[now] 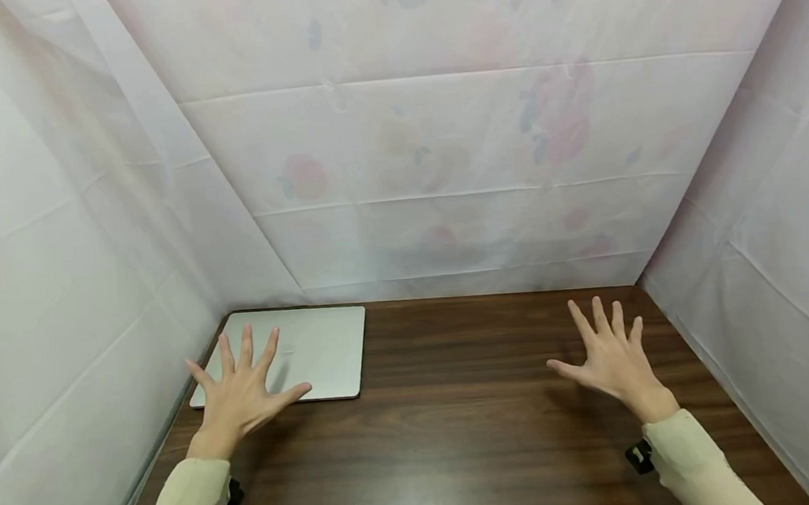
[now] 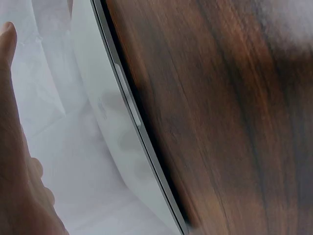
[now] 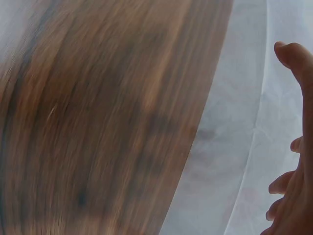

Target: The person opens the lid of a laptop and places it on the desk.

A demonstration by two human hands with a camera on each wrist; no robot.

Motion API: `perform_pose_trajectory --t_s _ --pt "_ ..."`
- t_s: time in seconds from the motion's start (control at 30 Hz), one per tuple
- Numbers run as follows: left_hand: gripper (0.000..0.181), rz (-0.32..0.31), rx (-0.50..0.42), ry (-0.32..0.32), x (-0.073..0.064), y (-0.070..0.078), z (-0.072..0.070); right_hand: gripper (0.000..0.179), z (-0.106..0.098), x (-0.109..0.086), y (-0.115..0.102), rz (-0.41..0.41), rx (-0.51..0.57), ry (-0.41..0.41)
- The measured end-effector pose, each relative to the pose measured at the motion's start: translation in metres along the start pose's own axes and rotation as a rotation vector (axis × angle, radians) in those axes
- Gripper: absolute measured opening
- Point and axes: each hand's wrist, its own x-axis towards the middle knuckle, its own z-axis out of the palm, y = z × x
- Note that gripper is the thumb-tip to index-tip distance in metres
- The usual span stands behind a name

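A closed silver laptop [image 1: 330,349] lies flat at the back left of the wooden table. My left hand [image 1: 239,394] hovers over its left part with fingers spread wide, holding nothing. In the left wrist view, the laptop's lid [image 2: 110,100] and thin dark front edge run beside the hand [image 2: 19,181]. Over the right side of the table, my right hand [image 1: 614,361] is also held with its fingers splayed and nothing in it. Its thumb and fingertips show at the right border of the right wrist view, where the hand [image 3: 296,191] is partly cut off.
The dark brown wooden table [image 1: 426,433] stretches between both hands. White cloth with faint fruit prints [image 1: 403,142] hangs along its back edge, and more cloth closes in the left side [image 1: 52,312] and right side [image 1: 788,238]. Small black devices sit at both wrists.
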Motion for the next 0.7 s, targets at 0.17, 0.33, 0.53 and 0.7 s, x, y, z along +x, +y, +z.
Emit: perform_pose_trajectory --t_s 0.17,0.33,0.53,0.7 --pt "0.11 0.001 0.001 -0.007 0.006 -0.004 -0.003 0.116 0.004 0.002 -0.009 0.01 0.043 0.005" --pt "0.11 0.012 0.006 0.007 0.012 -0.01 -0.009 0.116 0.007 0.006 -0.023 0.029 0.09 -0.033" --pt "0.109 0.012 0.012 0.007 0.016 -0.015 -0.012 0.116 0.012 0.016 -0.049 0.026 0.154 -0.076" --pt "0.11 0.003 0.003 -0.028 0.023 -0.017 -0.014 0.115 0.014 0.024 -0.071 0.016 0.19 -0.073"
